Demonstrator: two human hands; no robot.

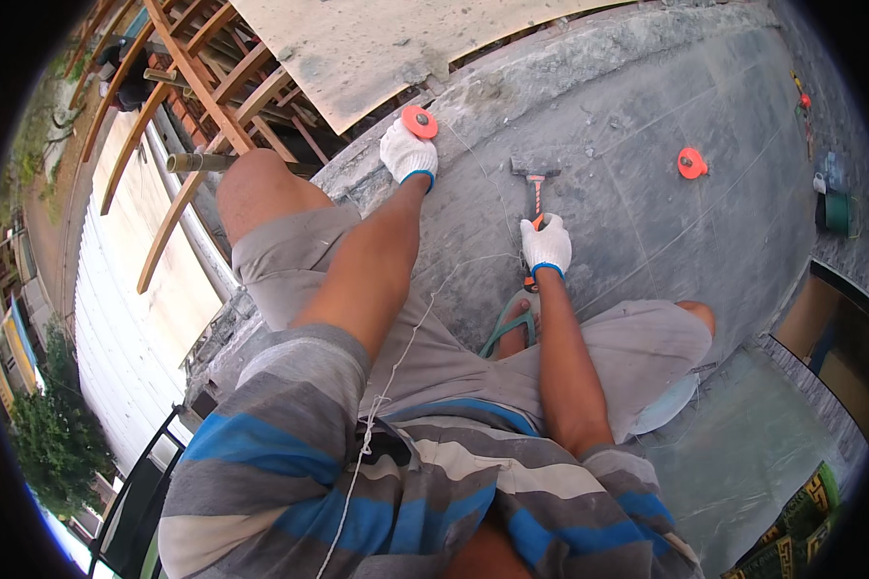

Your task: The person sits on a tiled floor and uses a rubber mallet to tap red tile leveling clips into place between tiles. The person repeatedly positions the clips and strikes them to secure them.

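Note:
My left hand (408, 153), in a white knit glove with a blue cuff, grips a chisel under its round orange hand guard (419, 121). The hand is over the rough concrete ledge (500, 98), and the chisel's shaft and tip are hidden. In my right hand (547, 242), gloved alike, is the black and orange handle of a club hammer (535, 169). Its steel head lies over the grey concrete floor (623, 217); whether it touches is unclear. A second orange hand guard (691, 163) with a steel head at its centre sits on the floor to the right.
A dusty plywood sheet (376, 51) lies beyond the ledge. Timber framing (206, 94) and a bamboo pole (199, 163) stand at the left, above a drop. White string (413, 333) crosses my lap. A green container (836, 213) is at far right; a person (127, 76) is at upper left.

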